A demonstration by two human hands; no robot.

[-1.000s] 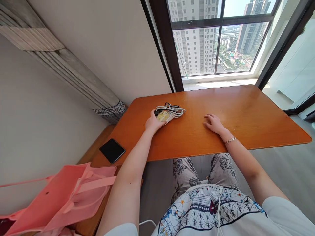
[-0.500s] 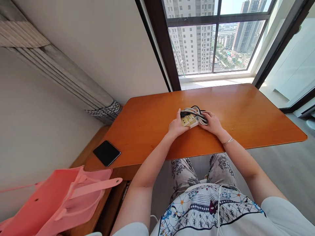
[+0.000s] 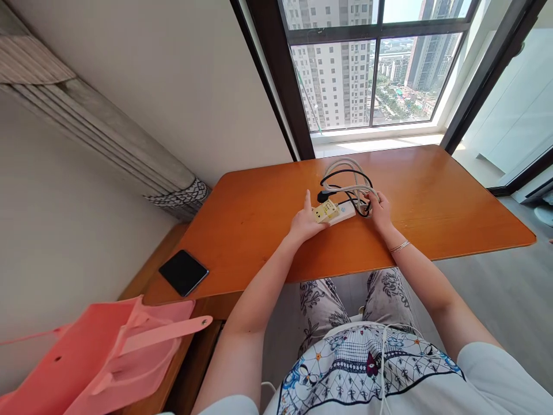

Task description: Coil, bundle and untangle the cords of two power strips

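Observation:
My left hand (image 3: 305, 223) holds the left end of a white power strip (image 3: 344, 212), its thumb pointing up. On that end of the strip is a pale yellow piece (image 3: 326, 211) with dark marks. A black plug (image 3: 322, 196) lies just behind it. My right hand (image 3: 380, 211) is closed on a loop of white and black cable (image 3: 351, 188) at the right of the strip. The loops spread over the table behind the strip.
The orange-brown wooden table (image 3: 259, 230) reaches back to the window. A black phone or tablet (image 3: 184, 272) lies at its left corner. An open pink bag (image 3: 108, 351) stands at the lower left.
My right hand has moved slightly right, off the power strip, with the cable in its fingers. The cable bundle has opened into wider loops, and the black plug is clear of my left hand.

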